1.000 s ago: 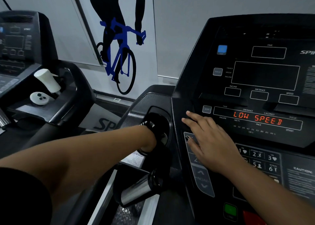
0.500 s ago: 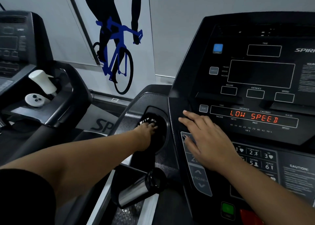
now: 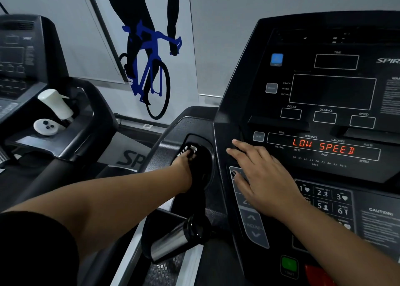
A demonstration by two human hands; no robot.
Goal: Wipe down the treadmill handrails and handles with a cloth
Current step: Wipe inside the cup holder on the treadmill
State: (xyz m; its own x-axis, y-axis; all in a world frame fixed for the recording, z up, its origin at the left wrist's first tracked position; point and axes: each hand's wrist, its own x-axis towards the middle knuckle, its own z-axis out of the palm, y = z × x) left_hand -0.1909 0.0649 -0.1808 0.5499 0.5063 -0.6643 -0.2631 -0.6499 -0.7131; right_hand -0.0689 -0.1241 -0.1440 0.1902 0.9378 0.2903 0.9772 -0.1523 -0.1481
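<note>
My left hand [image 3: 184, 168] reaches into the round recess [image 3: 205, 147] at the left of the treadmill console and grips a dark cloth [image 3: 191, 150], whose white-fringed edge shows past the fingertips. More dark cloth hangs below the wrist, and the fingers are partly hidden in the recess. My right hand [image 3: 262, 177] lies flat, fingers straight, on the console panel [image 3: 324, 95] left of the red "LOW SPEED" display. A chrome pulse handle [image 3: 171, 240] with a black end cap sticks out below my left forearm.
A second treadmill [image 3: 26, 69] stands at the left; its tray holds a white spray bottle [image 3: 56, 104] and a white controller [image 3: 45, 126]. A cyclist poster [image 3: 147, 58] hangs on the wall behind. Green [image 3: 289, 264] and red [image 3: 316, 275] buttons sit near the console's lower edge.
My left hand has moved up a little inside the recess with the cloth, so the white fringe now shows at the fingertips. The right hand stays flat on the console.
</note>
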